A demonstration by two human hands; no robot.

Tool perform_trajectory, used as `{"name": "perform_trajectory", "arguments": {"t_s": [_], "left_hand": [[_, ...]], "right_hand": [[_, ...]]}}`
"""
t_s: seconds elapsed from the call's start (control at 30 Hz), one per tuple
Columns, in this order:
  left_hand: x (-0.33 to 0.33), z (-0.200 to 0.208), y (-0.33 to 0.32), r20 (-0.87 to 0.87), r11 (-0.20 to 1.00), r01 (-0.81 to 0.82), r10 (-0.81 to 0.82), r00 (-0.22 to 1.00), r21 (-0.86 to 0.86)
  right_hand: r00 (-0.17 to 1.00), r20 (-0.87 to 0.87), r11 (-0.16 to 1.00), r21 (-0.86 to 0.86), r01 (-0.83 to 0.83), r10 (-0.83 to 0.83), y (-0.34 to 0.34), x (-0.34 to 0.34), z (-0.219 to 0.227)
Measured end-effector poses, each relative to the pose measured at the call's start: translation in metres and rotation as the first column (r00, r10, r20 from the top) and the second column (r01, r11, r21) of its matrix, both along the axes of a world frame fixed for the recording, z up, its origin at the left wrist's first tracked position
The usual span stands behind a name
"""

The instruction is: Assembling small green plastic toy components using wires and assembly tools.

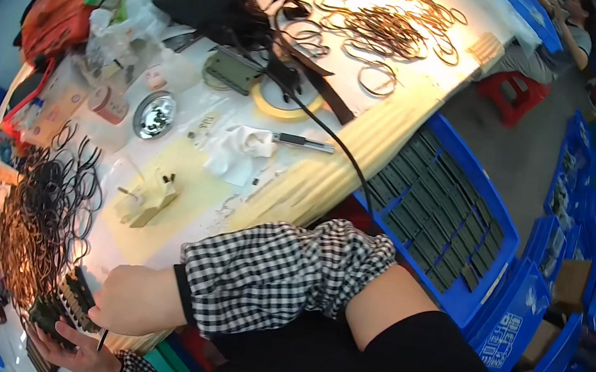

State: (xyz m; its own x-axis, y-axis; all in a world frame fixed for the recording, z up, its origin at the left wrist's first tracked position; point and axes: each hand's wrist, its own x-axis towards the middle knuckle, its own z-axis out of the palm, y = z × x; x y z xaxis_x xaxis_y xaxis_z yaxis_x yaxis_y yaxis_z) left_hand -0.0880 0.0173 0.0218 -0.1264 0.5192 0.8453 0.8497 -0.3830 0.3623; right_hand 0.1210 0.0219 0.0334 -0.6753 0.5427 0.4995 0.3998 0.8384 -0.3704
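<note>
At the lower left, my left hand [75, 352] is closed around a dark green casing [47, 319], its fingers along the near side. Right above it, my right hand [137, 301] is curled shut. A thin black rod [103, 340] sticks out below its fingers; the rest of it is hidden. Beside both hands, and partly covered by them, lies a dark piece with a row of tan segments [77, 297]. A tangled heap of black and copper-coloured loops [43, 222] borders the casing on the far side.
A tan block fixture [148, 196] stands mid-table. Beyond it are a round metal dish [155, 115], a white cloth [240, 153], a box cutter [304, 142], a tape roll [288, 102] and more loops [387, 31]. Right of the table, a blue crate [503, 256] holds green casings.
</note>
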Motion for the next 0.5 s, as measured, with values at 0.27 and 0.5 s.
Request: {"name": "perform_trajectory", "arguments": {"t_s": [0.27,0.5], "left_hand": [[0.013,0.003,-0.036,0.945,0.254,0.961,-0.326,-0.025,0.113],[0.080,-0.001,-0.033,0.977,-0.110,0.972,0.059,-0.203,0.209]], "right_hand": [[0.963,-0.248,0.977,0.208,-0.053,0.105,0.006,0.051,0.086],[0.993,-0.115,0.990,-0.143,0.002,-0.019,-0.025,0.110,0.052]]}}
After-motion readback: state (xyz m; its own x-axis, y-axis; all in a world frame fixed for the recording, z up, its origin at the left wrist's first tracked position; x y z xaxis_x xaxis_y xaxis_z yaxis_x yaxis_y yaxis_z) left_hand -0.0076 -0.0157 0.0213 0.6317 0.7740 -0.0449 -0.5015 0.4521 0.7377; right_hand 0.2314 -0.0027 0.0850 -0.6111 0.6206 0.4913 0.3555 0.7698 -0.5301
